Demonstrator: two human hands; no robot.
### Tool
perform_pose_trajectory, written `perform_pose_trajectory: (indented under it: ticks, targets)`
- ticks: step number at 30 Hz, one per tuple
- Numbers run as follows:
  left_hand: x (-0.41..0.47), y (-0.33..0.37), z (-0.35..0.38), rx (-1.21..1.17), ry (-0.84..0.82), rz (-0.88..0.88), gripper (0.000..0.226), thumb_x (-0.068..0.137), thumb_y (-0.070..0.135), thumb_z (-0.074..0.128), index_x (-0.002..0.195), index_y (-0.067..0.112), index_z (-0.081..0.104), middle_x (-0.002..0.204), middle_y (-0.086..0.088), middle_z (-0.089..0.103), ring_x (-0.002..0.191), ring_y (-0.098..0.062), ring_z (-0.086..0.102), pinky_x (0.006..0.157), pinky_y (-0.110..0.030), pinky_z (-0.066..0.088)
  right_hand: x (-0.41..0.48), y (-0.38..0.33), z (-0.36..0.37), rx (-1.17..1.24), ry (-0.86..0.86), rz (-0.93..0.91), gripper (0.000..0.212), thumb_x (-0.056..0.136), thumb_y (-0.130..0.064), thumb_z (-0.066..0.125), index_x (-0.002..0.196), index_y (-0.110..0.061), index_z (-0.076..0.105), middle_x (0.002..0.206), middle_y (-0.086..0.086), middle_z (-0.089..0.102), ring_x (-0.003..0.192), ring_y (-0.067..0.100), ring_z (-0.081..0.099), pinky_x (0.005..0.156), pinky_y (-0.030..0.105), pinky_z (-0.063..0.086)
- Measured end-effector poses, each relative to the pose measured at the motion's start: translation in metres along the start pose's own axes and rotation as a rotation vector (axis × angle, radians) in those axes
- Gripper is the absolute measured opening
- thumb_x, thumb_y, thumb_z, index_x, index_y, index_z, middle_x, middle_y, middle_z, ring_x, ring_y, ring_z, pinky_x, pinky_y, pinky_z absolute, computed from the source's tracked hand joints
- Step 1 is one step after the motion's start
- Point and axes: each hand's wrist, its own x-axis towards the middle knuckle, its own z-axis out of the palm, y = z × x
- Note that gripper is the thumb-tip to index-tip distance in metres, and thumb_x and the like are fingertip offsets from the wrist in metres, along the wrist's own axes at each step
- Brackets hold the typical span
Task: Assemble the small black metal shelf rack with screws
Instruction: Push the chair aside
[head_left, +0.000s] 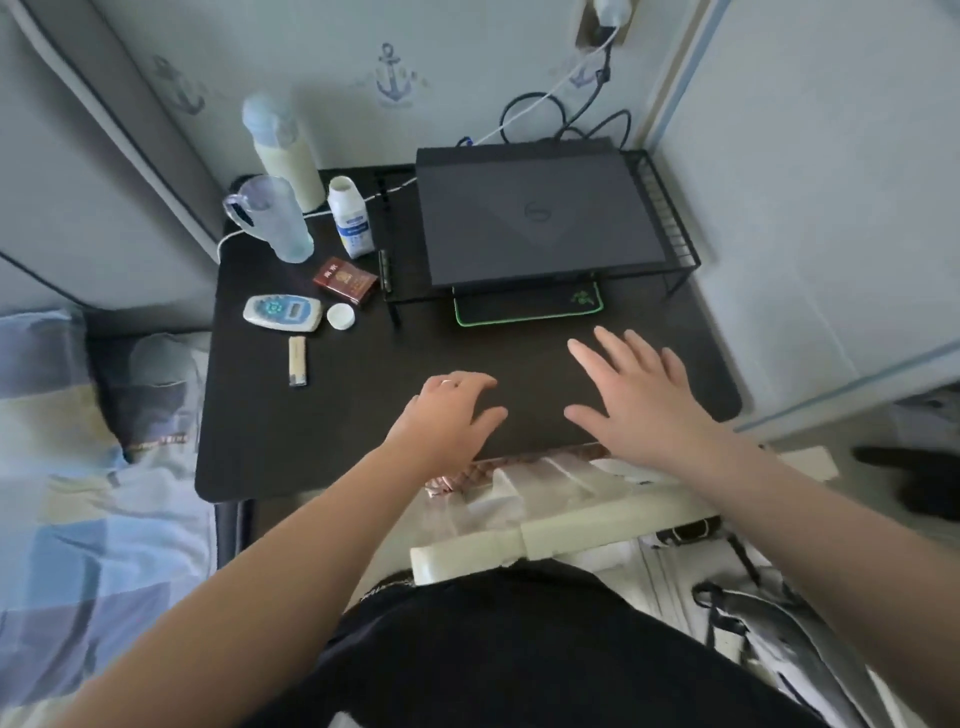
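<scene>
Left hand (452, 410) loosely curled, right hand (639, 400) spread flat, both empty over the table (337, 436) mid-frame; rack (670, 208) stands upper right under the laptop (535, 213) (no screws in sight), so I'd clear the laptop off before tightening any joint.

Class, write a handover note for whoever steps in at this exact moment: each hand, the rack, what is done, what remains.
Left hand: loosely curled, holding nothing, over the table near its front edge.
Right hand: fingers spread, holding nothing, beside it.
Black metal rack: standing at the table's far right, with a closed laptop lying on top.
Done: the rack looks assembled and upright.
Left: no screws or tool are in view; check that the joints are tight.
</scene>
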Motion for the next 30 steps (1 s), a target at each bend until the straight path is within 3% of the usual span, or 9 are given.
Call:
perform_pose_trajectory:
  ticks: [3,6,12,18,24,30]
  targets:
    - [-0.004,-0.02,-0.014,0.065,-0.038,0.079,0.063,0.1,0.056,0.042,0.156,0.033,0.025,0.165,0.006,0.02,0.153,-0.02,0.006,0.122,-0.051,0.019,-0.017,-0.03,0.002,0.016,0.087,0.129,0.071,0.099,-0.064,0.031,0.159,-0.038,0.002,0.17,-0.003,-0.002,0.156,0.027,-0.006,0.123,0.057,0.002]
    - [-0.011,-0.032,-0.026,0.111,-0.078,0.174,0.067,0.1,0.058,0.039,0.158,0.035,0.015,0.168,0.008,0.005,0.154,-0.021,-0.007,0.122,-0.052,0.01,-0.039,-0.06,0.005,0.063,0.149,0.297,0.07,0.098,-0.066,0.027,0.159,-0.038,0.006,0.17,-0.003,0.002,0.156,0.027,-0.002,0.123,0.057,0.002]
    - [-0.036,-0.018,-0.034,0.085,-0.16,0.355,0.068,0.099,0.06,0.039,0.158,0.037,0.012,0.168,0.01,0.001,0.153,-0.016,-0.012,0.122,-0.048,0.004,-0.102,-0.1,0.008,0.142,0.282,0.514,0.069,0.098,-0.066,0.028,0.159,-0.037,0.016,0.17,-0.003,0.01,0.156,0.024,0.003,0.122,0.056,0.002]
    - [-0.066,0.027,-0.028,0.139,-0.133,0.633,0.068,0.1,0.059,0.036,0.158,0.035,0.011,0.168,0.007,0.003,0.153,-0.017,-0.012,0.122,-0.048,0.002,-0.169,-0.118,0.024,0.187,0.451,0.693,0.065,0.1,-0.056,0.041,0.159,-0.032,0.026,0.168,-0.001,0.018,0.154,0.025,0.01,0.121,0.052,0.006]
    - [-0.11,0.083,0.006,0.303,-0.087,0.951,0.069,0.099,0.058,0.036,0.159,0.03,0.014,0.169,-0.001,0.005,0.154,-0.026,-0.01,0.121,-0.051,-0.006,-0.251,-0.118,0.072,0.26,0.431,0.924,0.067,0.099,-0.06,0.03,0.16,-0.032,0.022,0.168,-0.004,0.017,0.155,0.022,0.007,0.123,0.05,0.003]
    - [-0.168,0.113,0.087,0.475,-0.157,1.154,0.074,0.098,0.063,0.031,0.16,0.03,0.008,0.169,0.0,0.003,0.154,-0.026,-0.012,0.12,-0.05,-0.012,-0.339,-0.113,0.156,0.32,0.282,1.089,0.066,0.101,-0.062,0.028,0.16,-0.034,0.016,0.169,-0.003,0.01,0.156,0.026,0.003,0.123,0.054,0.005]
